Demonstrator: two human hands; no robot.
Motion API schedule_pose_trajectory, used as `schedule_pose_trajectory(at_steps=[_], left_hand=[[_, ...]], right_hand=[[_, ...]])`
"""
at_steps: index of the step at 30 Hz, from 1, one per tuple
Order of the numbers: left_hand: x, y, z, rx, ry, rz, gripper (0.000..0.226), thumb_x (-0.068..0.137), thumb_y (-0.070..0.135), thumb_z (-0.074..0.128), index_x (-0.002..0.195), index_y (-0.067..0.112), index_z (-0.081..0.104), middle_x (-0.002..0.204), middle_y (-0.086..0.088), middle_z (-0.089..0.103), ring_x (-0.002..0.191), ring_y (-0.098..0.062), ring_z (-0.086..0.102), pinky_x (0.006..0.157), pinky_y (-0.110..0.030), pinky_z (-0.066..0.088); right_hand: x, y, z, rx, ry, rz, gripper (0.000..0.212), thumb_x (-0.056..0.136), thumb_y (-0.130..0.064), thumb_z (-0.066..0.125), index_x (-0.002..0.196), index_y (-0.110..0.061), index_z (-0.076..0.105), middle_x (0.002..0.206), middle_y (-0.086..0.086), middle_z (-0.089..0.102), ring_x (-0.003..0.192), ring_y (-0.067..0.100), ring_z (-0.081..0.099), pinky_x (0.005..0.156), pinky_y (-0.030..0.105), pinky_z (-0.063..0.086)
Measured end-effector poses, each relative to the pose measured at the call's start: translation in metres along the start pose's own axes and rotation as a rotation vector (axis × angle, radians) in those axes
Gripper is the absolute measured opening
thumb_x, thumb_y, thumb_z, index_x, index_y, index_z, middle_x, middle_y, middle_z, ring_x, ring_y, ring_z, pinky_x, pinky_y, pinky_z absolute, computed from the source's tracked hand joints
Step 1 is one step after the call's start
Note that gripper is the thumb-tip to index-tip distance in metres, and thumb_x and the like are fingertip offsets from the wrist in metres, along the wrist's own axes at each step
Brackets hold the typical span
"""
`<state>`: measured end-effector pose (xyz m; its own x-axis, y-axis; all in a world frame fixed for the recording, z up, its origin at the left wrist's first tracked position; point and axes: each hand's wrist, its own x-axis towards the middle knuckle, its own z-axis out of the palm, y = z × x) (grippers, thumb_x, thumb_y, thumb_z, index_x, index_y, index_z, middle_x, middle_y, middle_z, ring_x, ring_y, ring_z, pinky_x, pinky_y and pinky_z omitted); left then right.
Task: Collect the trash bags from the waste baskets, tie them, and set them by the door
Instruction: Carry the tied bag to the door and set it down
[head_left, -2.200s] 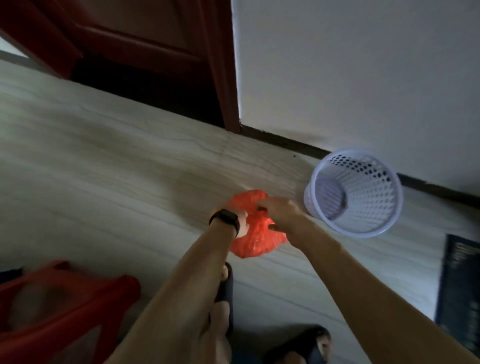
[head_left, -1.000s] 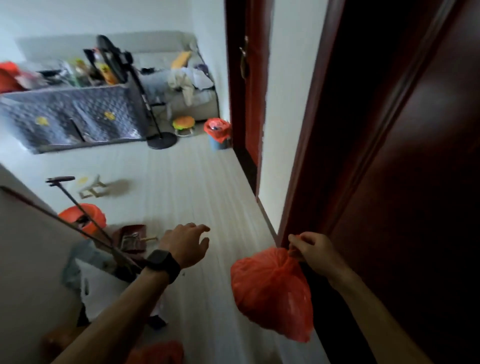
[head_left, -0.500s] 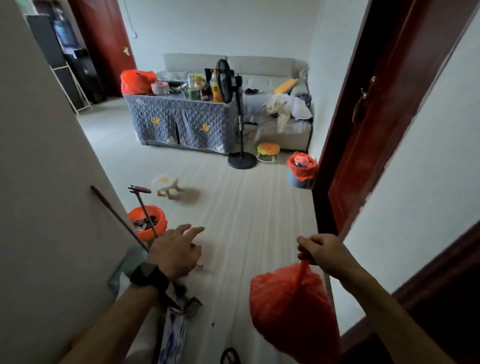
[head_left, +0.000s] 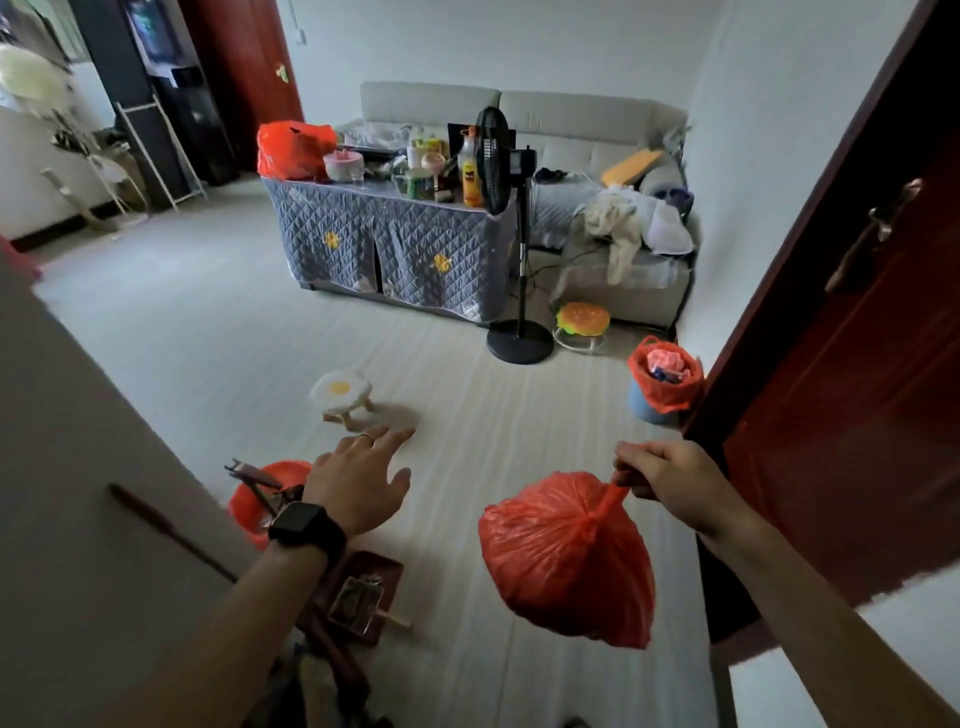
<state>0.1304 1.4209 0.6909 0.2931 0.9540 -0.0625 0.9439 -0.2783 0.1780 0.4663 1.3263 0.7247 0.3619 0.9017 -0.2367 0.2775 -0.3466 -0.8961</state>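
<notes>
A tied red trash bag (head_left: 569, 556) hangs in the air from my right hand (head_left: 670, 480), which pinches its knotted top. My left hand (head_left: 358, 478) is held out flat with fingers spread, holding nothing, a dark watch on its wrist. Farther on, a blue waste basket (head_left: 647, 402) lined with a red bag (head_left: 665, 379) full of rubbish stands beside the dark red door (head_left: 857, 364) on the right. An orange basket (head_left: 260, 499) sits low left, partly hidden by my left wrist. Another red bag (head_left: 293, 148) rests on the covered table.
A standing fan (head_left: 511, 249) and a burger-shaped stool (head_left: 582, 322) stand before the grey sofa (head_left: 597, 208). An egg-shaped stool (head_left: 340, 397) sits mid-floor. A dustpan (head_left: 363, 597) and broom handle (head_left: 171, 530) lie against the left wall. The quilted table (head_left: 395, 244) is cluttered.
The view has swung from the floor by a white basket up into the living room. The bag now hangs from my right hand alone; my left hand has let go and opened.
</notes>
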Motion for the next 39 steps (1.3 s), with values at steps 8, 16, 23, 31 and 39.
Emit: schedule_pose_trajectory(at_steps=[8, 16, 23, 31, 39], left_hand=[[0.21, -0.023, -0.014, -0.038, 0.043, -0.19, 0.053, 0.092, 0.051, 0.044, 0.143, 0.049, 0.033, 0.155, 0.015, 0.034, 0.14, -0.019, 0.035, 0.108, -0.043, 0.035], [0.372, -0.087, -0.046, -0.035, 0.08, -0.402, 0.051, 0.092, 0.056, 0.041, 0.142, 0.05, 0.035, 0.153, 0.016, 0.036, 0.139, -0.018, 0.036, 0.106, -0.043, 0.038], [0.53, -0.176, -0.057, -0.049, 0.138, -0.497, 0.051, 0.093, 0.056, 0.041, 0.144, 0.05, 0.034, 0.153, 0.015, 0.037, 0.139, -0.018, 0.036, 0.108, -0.042, 0.037], [0.71, -0.292, -0.105, -0.043, 0.126, -0.571, 0.052, 0.094, 0.055, 0.041, 0.144, 0.048, 0.033, 0.153, 0.014, 0.037, 0.139, -0.02, 0.037, 0.107, -0.042, 0.039], [0.883, -0.393, -0.125, -0.006, 0.155, -0.67, 0.05, 0.094, 0.052, 0.043, 0.143, 0.047, 0.037, 0.152, 0.013, 0.04, 0.137, -0.02, 0.04, 0.105, -0.04, 0.04]], right_hand=[[0.234, -0.078, 0.018, -0.085, -0.174, -0.094, 0.03, 0.093, -0.034, 0.064, 0.082, -0.009, 0.075, 0.081, 0.006, 0.077, 0.08, 0.014, 0.075, 0.08, 0.035, 0.058], [0.447, -0.178, 0.072, -0.133, -0.341, -0.158, 0.029, 0.092, -0.035, 0.066, 0.08, -0.01, 0.076, 0.077, 0.003, 0.077, 0.076, 0.012, 0.074, 0.082, 0.038, 0.059], [0.631, -0.256, 0.149, -0.075, -0.382, -0.197, 0.031, 0.093, -0.03, 0.066, 0.08, -0.003, 0.074, 0.076, 0.013, 0.075, 0.073, 0.02, 0.072, 0.074, 0.038, 0.056], [0.84, -0.368, 0.264, -0.083, -0.471, -0.166, 0.033, 0.089, -0.036, 0.069, 0.077, -0.006, 0.076, 0.08, 0.016, 0.076, 0.084, 0.033, 0.071, 0.088, 0.052, 0.056], [1.022, -0.462, 0.409, -0.084, -0.67, -0.266, 0.032, 0.093, -0.031, 0.065, 0.083, -0.002, 0.073, 0.079, 0.014, 0.074, 0.07, 0.016, 0.068, 0.068, 0.033, 0.053]])
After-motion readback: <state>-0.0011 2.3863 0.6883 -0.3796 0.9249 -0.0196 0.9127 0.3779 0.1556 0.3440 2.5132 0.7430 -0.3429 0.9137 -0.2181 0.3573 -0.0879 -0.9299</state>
